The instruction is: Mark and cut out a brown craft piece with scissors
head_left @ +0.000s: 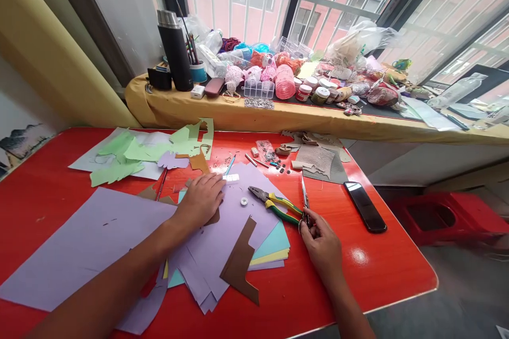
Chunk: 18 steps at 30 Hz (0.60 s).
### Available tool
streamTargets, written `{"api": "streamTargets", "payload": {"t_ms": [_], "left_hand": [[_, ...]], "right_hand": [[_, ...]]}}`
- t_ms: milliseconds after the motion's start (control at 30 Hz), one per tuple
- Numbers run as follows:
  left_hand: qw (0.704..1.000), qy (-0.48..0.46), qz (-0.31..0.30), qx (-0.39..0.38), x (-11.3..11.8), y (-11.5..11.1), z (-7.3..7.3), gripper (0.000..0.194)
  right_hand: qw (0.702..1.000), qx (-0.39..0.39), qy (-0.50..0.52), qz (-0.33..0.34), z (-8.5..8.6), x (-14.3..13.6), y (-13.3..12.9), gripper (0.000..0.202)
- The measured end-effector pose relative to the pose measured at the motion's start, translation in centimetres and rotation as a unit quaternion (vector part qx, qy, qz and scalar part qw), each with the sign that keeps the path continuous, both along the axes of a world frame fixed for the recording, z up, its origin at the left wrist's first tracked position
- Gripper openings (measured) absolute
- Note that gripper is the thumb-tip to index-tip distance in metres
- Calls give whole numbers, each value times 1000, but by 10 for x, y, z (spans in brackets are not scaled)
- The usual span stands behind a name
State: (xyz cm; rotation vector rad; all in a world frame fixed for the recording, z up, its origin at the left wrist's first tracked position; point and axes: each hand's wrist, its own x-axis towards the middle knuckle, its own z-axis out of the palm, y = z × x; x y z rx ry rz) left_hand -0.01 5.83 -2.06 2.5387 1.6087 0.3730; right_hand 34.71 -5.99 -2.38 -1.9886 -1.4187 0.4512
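Observation:
My left hand [202, 198] lies palm down on the purple paper sheets [222, 246], its fingers close together near a small white box [231, 178]; whether it holds anything is hidden. My right hand [319, 238] has its fingers closed around the handles of scissors [305, 193], whose blades point away on the red table. Just left of them are pliers [276, 205] with yellow-green handles, resting across the purple paper. A small round white object [244, 202] sits between the pliers and my left hand. An angular brown piece [242, 262] lies on the stack's near side.
A black phone [365, 206] lies on the red table [382, 270] at right. Green paper scraps [149, 149] are at the back left, grey and beige pieces [318, 161] at the back right. A black thermos [175, 53], jars and yarn crowd the windowsill. A red stool [457, 217] stands right.

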Motion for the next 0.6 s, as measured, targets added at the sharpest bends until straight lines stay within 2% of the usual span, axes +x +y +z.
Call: {"api": "streamTargets", "payload": {"t_ms": [100, 167, 267, 367, 467, 600], "left_hand": [[1000, -16, 3, 5, 0, -11, 10, 38], [999, -49, -17, -6, 8, -24, 17, 36], [990, -67, -90, -89, 29, -45, 25, 30], [980, -46, -93, -171, 50, -58, 27, 25], [975, -51, -85, -201, 59, -59, 25, 24], [964, -87, -91, -234, 58, -53, 24, 14]], "right_hand": [[1000, 2, 28, -13, -3, 1, -1, 53], [998, 8, 60, -20, -5, 2, -1, 55], [991, 13, 127, -34, -7, 1, -1, 60], [979, 18, 198, -49, -4, -1, -2, 64], [965, 30, 254, -61, 1, -4, -8, 62], [935, 44, 348, -49, 5, -10, -20, 56]]}}
